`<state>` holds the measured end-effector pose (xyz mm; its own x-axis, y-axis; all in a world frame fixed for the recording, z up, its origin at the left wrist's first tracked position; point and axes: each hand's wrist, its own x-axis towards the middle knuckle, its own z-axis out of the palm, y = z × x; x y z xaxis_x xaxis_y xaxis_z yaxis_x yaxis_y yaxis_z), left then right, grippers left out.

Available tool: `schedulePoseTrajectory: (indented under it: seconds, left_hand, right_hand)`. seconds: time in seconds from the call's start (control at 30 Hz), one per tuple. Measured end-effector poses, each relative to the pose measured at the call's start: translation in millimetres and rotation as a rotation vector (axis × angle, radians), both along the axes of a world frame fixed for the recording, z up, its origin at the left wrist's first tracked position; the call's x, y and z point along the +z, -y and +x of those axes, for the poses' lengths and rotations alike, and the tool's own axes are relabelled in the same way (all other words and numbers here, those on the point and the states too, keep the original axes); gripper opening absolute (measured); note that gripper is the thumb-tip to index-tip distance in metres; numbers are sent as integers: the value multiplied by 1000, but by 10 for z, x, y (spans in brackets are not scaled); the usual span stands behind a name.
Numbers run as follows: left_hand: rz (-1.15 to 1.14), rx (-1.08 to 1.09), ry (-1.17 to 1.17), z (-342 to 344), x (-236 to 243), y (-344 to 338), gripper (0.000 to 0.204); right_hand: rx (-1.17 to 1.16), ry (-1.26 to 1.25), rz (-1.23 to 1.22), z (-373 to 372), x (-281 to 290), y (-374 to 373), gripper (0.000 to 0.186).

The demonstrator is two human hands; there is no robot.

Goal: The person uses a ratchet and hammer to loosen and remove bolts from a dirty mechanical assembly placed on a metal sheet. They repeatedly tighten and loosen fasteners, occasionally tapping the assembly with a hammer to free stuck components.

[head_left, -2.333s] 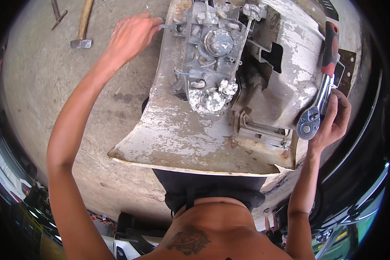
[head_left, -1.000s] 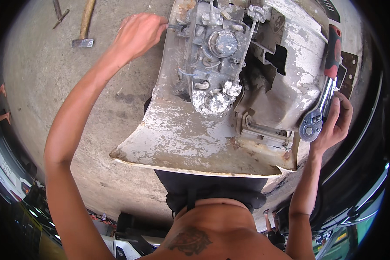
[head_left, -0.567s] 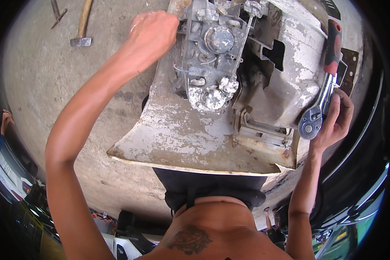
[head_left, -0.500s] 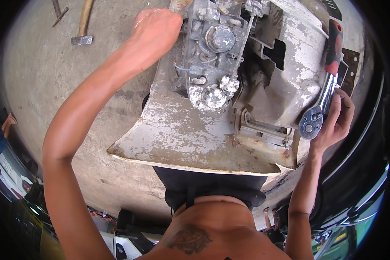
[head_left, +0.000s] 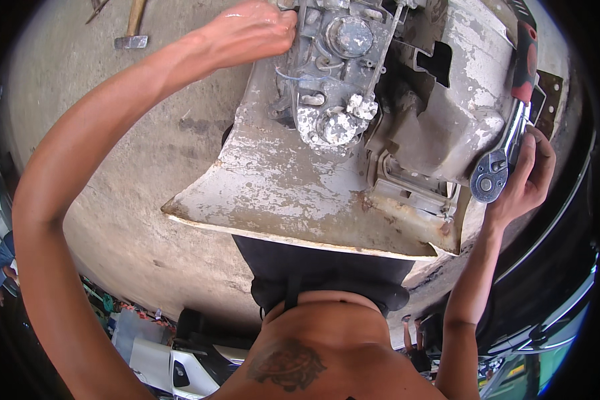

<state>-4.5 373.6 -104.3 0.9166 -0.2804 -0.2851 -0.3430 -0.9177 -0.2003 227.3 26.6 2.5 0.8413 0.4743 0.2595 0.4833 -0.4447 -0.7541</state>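
Note:
In my right hand [head_left: 523,177] is a ratchet wrench [head_left: 489,177], its round metal head toward me and its black-and-red handle pointing away. My fingers close around the shaft near the head. My left hand [head_left: 257,30] is curled into a fist at the far left side of a grey, paint-flaked headlight housing [head_left: 350,40]. What its fingers grip, if anything, is hidden. The housing is mounted on a worn, off-white body panel [head_left: 267,180] with peeling paint. A thin blue wire [head_left: 300,77] runs across the housing's left side.
A hammer [head_left: 132,41] with a wooden handle lies on the concrete floor [head_left: 147,147] at the far left, beside part of another tool. A shiny black vehicle body [head_left: 547,220] stands close on the right. A person and vehicles show at the left rim.
My left elbow has swung outward to the left, and that fist sits slightly farther right against the housing. The whole view has shifted a little. My right hand still holds the ratchet wrench.

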Motion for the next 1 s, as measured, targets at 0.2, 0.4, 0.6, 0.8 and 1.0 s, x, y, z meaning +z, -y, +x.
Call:
schedulePoseTrajectory:
  seconds: [0.2,0.4,0.6,0.8,1.0]
  left_hand:
    - [15,29,107,-138,-12,34,19]
    - [-413,783,422,-554,263,98,22]
    - [-1418,1611,134,-812,614,71,26]
    - [-1787,1294,-65,-641,1104,555,21]
    - [-2348,909,-296,-521,1434,728,28]
  right_hand:
    - [-16,6,-10,-18,8,-20,18]
    - [-24,-1,-12,-56,31,-51,19]
    - [2,30,-81,29,33,9,21]
    - [381,507,-311,-428,816,-510,33]
    - [1156,465,-572,-1017,729,-1439,50]
